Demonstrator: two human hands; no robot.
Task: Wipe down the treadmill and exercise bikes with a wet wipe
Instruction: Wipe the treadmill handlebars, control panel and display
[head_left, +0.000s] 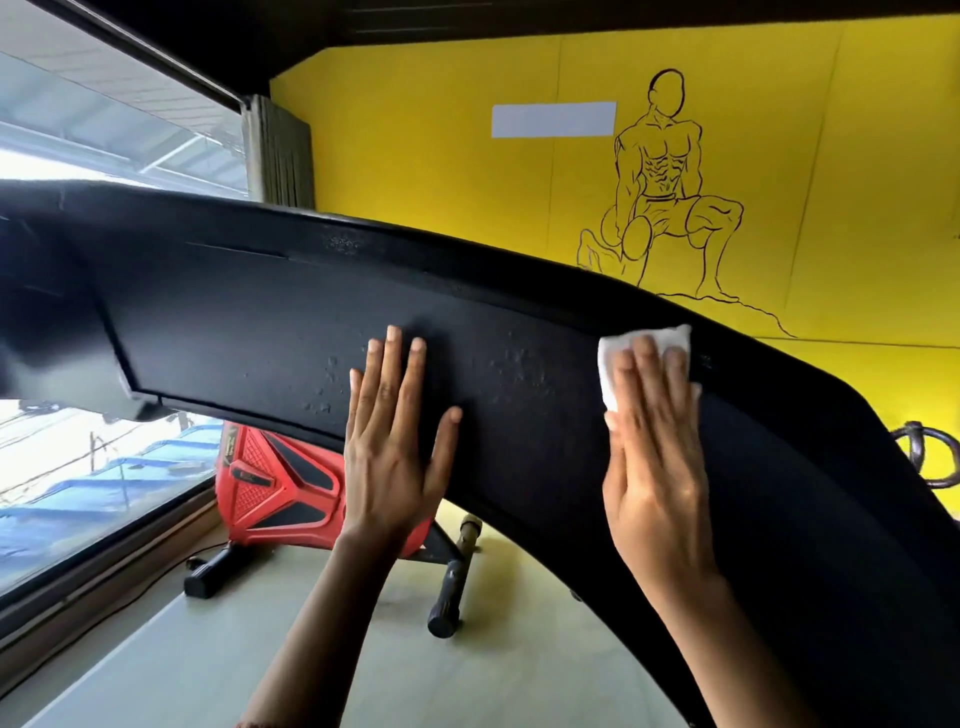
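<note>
Yellow gym wall up top, and we're mid-wipe on the black treadmill panel (260, 322) across the middle. Our right hand (654, 447) presses the wet wipe (610, 371) flat at centre right, fingers straight; left hand (395, 431) braces flat, holding nothing. Red exercise bike (275, 483) lower left probably isn't done yet.
</note>
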